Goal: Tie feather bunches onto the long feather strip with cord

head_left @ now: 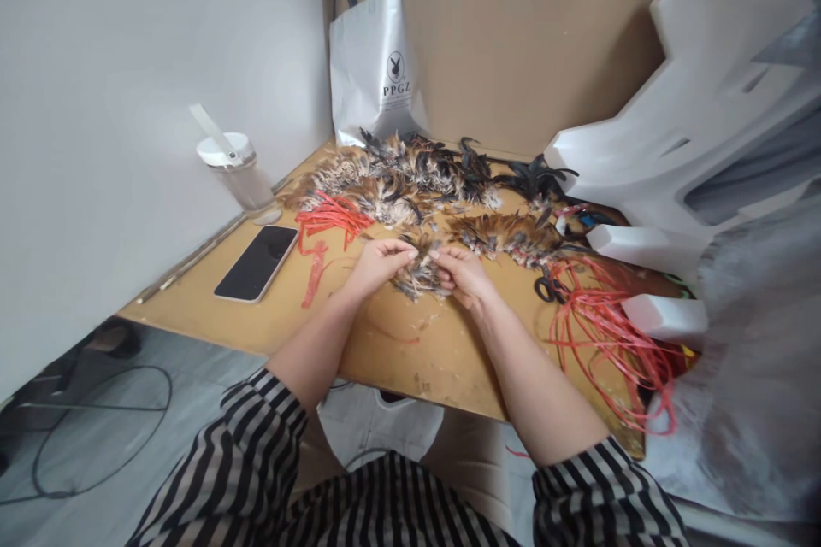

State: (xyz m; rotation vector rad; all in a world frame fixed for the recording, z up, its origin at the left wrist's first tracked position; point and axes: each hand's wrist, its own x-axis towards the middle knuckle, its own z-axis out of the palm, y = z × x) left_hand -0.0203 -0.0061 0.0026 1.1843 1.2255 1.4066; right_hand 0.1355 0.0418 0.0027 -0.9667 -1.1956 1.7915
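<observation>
My left hand (383,261) and my right hand (464,273) meet near the middle of the table, thumbs and fingers pinched. Between them they hold brown-and-grey feathers (422,261), part of a small bunch lying just below the fingertips. Beyond my hands, long rows of feathers (398,179) in brown, white and black lie across the table. A shorter row of brown feathers (506,235) sits to the right. Left of my hands is a bundle of cut red plastic strips (333,218).
A phone (256,263) and a lidded cup (239,175) stand on the left. At the back leans a silver bag (372,68). Black scissors (548,286) and tangled red strips (609,333) lie right, beside white foam pieces (667,316). The wooden table (410,359) ends close to my lap.
</observation>
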